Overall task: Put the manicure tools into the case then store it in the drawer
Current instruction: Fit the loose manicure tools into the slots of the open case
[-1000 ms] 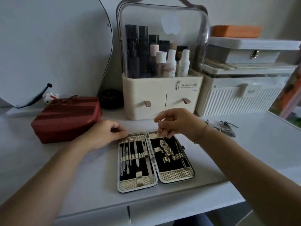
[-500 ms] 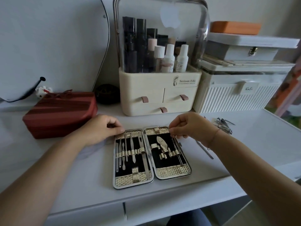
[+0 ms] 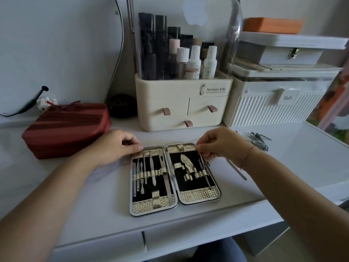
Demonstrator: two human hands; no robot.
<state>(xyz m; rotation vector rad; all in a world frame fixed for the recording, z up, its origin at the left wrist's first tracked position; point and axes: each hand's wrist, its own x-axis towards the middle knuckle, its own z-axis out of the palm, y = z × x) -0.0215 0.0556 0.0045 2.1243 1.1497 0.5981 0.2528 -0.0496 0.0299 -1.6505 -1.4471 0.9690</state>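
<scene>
The manicure case (image 3: 200, 195) lies open flat on the white desk (image 3: 79, 201), black lining with gold straps, several metal tools strapped in both halves. My left hand (image 3: 115, 146) rests at the case's upper left corner, fingers curled, thumb touching the rim. At the upper right of the case my right hand (image 3: 221, 143) pinches a thin metal tool (image 3: 204, 167) that runs down the right half's outer slot. A loose slim tool (image 3: 238, 170) lies on the desk right of the case. A pile of clippers and tweezers (image 3: 257, 139) sits further right.
A cream cosmetics organiser (image 3: 183, 103) with three small drawers stands behind the case. A red pouch (image 3: 66, 127) lies at the left, a white ribbed box (image 3: 273, 106) at the right. The desk's own drawer fronts (image 3: 98, 248) run along the near edge.
My right hand has moved from the case's top middle to its upper right corner, taking the thin tool to the outer slot. The left hand has stayed at the upper left corner.
</scene>
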